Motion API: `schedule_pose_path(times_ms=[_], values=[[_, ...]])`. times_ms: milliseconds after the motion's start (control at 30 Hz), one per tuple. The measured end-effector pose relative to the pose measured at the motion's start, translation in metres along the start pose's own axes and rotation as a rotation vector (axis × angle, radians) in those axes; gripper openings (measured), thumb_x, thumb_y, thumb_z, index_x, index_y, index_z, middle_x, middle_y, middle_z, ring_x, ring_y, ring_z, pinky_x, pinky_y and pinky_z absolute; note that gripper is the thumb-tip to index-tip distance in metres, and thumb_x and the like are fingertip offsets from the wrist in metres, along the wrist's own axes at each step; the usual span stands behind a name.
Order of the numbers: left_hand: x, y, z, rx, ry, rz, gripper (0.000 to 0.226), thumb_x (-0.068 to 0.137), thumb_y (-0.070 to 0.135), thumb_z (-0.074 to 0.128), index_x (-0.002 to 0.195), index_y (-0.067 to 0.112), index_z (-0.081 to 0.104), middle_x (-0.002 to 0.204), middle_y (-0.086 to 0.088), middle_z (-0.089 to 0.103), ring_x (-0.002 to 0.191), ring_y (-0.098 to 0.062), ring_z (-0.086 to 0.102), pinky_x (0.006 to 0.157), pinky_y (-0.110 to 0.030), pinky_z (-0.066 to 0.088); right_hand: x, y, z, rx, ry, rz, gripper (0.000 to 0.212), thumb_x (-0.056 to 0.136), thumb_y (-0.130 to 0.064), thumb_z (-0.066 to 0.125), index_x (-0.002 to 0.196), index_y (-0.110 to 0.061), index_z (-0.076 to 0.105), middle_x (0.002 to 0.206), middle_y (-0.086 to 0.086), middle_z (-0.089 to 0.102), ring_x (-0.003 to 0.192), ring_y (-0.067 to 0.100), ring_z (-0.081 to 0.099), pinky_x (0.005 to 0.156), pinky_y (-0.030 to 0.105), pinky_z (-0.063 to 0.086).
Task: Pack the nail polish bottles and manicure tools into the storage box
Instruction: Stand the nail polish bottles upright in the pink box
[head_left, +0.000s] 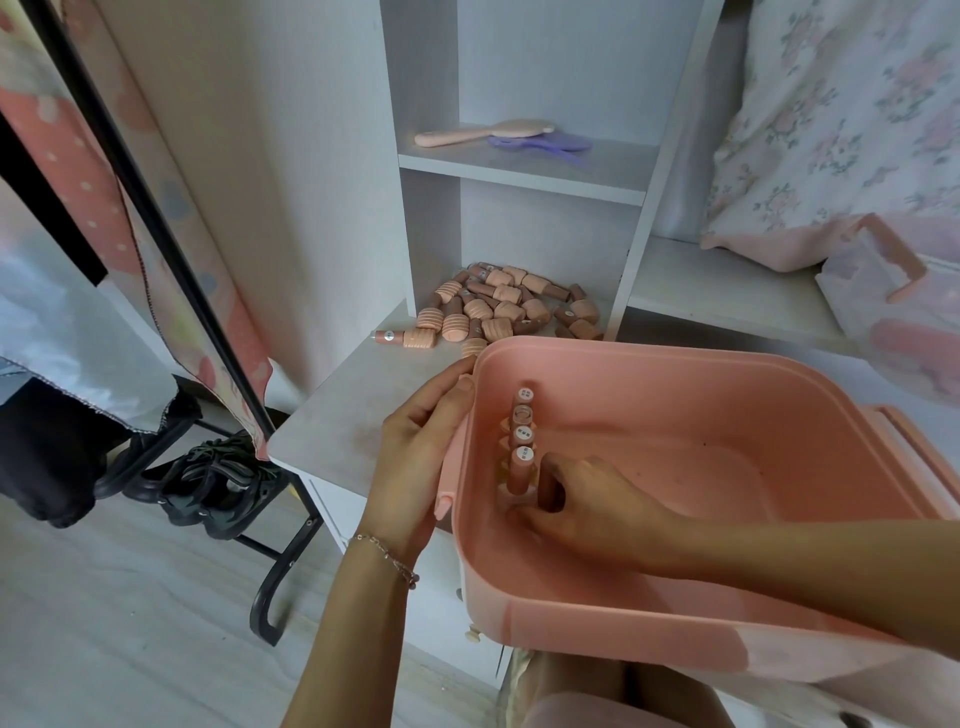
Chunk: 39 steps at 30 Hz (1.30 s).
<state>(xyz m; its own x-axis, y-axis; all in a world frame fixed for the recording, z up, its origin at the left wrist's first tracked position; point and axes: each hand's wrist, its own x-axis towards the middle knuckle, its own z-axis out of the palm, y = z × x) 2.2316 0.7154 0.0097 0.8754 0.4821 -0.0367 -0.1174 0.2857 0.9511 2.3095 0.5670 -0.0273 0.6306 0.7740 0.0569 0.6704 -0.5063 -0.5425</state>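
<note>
Left hand grips box rim; right hand inside, holding bottle.

Pale grey wood-grain laminate floor lies down and left of the grip. A white laminate shelving unit with open compartments stands directly beyond the grip, against a plain off-white wall. A light grey-white tabletop sits just left of the grip. Far left, a black metal tube rack leans diagonally, draped with pink spotted fabric. Black shoes rest on the floor beneath it. Up and right, floral-print bedding is visible. Lighting is soft, even daylight.
</note>
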Motion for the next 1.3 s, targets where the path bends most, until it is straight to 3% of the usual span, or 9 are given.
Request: schedule_pose_path(times_ms=[267,433,533,733,867,967,1033,1133,1300], values=[[-0.001,0.0,-0.001,0.017,-0.002,0.008,0.023,0.089,0.022,0.055,0.107,0.022,0.069,0.106,0.001,0.071,0.101,-0.017,0.066,0.087,-0.032,0.052,-0.003,0.0,-0.005,-0.042,-0.047,0.014,0.033,0.073,-0.052,0.057,0.058,-0.027,0.04,0.055,-0.012,0.049,0.05,0.001,0.044,0.052,0.008,0.037],[-0.001,0.001,-0.003,0.029,-0.019,0.019,0.02,0.083,0.028,0.058,0.098,0.028,0.071,0.105,0.004,0.071,0.101,-0.013,0.065,0.081,-0.025,0.052,-0.005,-0.003,-0.03,-0.127,-0.108,0.029,0.034,0.078,-0.048,0.059,0.066,-0.016,0.056,0.065,-0.002,0.059,0.056,0.009,0.05,0.052,0.02,0.037],[0.001,0.002,-0.005,0.078,-0.024,0.032,0.02,0.085,0.025,0.058,0.1,0.026,0.07,0.104,0.002,0.071,0.1,-0.015,0.066,0.084,-0.027,0.052,-0.005,-0.011,-0.055,-0.207,-0.061,0.004,0.031,0.082,-0.047,0.052,0.065,-0.021,0.052,0.064,-0.005,0.057,0.061,0.012,0.052,0.058,0.027,0.04],[0.014,0.016,-0.014,0.211,-0.097,0.058,0.02,0.088,0.018,0.054,0.102,0.017,0.068,0.101,0.002,0.072,0.098,-0.012,0.065,0.086,-0.023,0.052,0.012,-0.028,-0.099,-0.119,0.131,-0.083,0.021,0.086,-0.04,0.047,0.074,-0.024,0.055,0.072,-0.009,0.058,0.068,0.006,0.054,0.064,0.024,0.043],[0.042,0.022,-0.024,0.283,0.049,0.08,0.014,0.089,0.018,0.056,0.095,0.017,0.068,0.099,0.0,0.069,0.096,-0.014,0.063,0.088,-0.028,0.048,0.043,-0.025,-0.113,-0.109,0.205,-0.112,0.011,0.089,-0.026,0.051,0.083,-0.022,0.059,0.076,-0.013,0.057,0.071,0.003,0.052,0.064,0.01,0.038],[0.07,0.017,-0.034,0.438,0.184,0.101,0.012,0.089,0.017,0.056,0.084,0.023,0.065,0.088,0.006,0.067,0.088,-0.014,0.06,0.076,-0.021,0.046,0.075,-0.015,-0.112,-0.106,0.195,-0.105,0.011,0.089,-0.019,0.052,0.092,-0.018,0.062,0.086,-0.008,0.062,0.081,0.01,0.058,0.067,0.007,0.038],[0.089,0.007,-0.044,0.611,0.278,0.129,0.01,0.089,0.017,0.056,0.092,0.021,0.064,0.097,0.003,0.065,0.096,-0.018,0.059,0.079,-0.025,0.045,0.099,-0.005,-0.106,-0.104,0.125,-0.071,0.018,0.088,-0.019,0.052,0.104,-0.018,0.061,0.102,-0.003,0.065,0.09,0.011,0.059,0.077,0.015,0.04],[0.12,-0.008,-0.058,0.881,0.36,0.181,0.028,0.089,0.02,0.056,0.116,0.012,0.059,0.123,-0.01,0.057,0.116,-0.027,0.05,0.1,-0.034,0.038,0.136,0.01,-0.096,-0.134,0.011,-0.003,0.029,0.088,-0.022,0.053,0.117,-0.021,0.055,0.117,-0.002,0.062,0.103,0.011,0.056,0.089,0.021,0.042],[0.153,-0.031,-0.073,1.218,0.344,0.121,0.058,0.088,0.032,0.053,0.141,0.022,0.031,0.148,-0.002,0.03,0.136,-0.023,0.025,0.108,-0.039,0.024,0.183,0.031,-0.082,-0.416,-0.121,-0.012,0.04,0.09,-0.026,0.048,0.13,-0.025,0.047,0.137,0.0,0.048,0.124,0.021,0.044,0.102,0.034,0.037]])
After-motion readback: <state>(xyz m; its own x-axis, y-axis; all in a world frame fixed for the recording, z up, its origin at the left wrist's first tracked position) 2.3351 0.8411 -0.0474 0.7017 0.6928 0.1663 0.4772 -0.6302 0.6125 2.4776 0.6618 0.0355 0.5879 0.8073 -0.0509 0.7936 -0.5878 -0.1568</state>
